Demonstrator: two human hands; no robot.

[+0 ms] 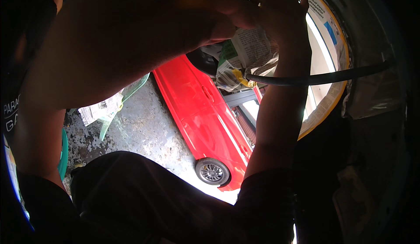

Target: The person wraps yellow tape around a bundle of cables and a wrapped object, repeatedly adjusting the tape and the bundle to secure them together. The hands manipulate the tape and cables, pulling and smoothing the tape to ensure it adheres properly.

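Both arms reach up in deep shadow to the top of the view, where the hands come together. My left hand (223,19) is closed, its fingers curled toward the right hand. My right hand (280,16) bends inward beside it, also closed. What lies between them is too dark to make out. Just below hangs crumpled newspaper (251,47) with yellow tape (240,78) at its lower end. A black hose or rubber strip (319,78) runs from there behind my right forearm to the right side.
A curved opening edged with newspaper (326,108) and yellow tape (347,56) stands at the right. Beyond lie a red car (205,121) and a worn, blotchy floor (135,126). Newspaper sheets (100,110) rest on a pale green plastic chair (138,88). My dark-clothed leg (131,191) fills the lower middle.
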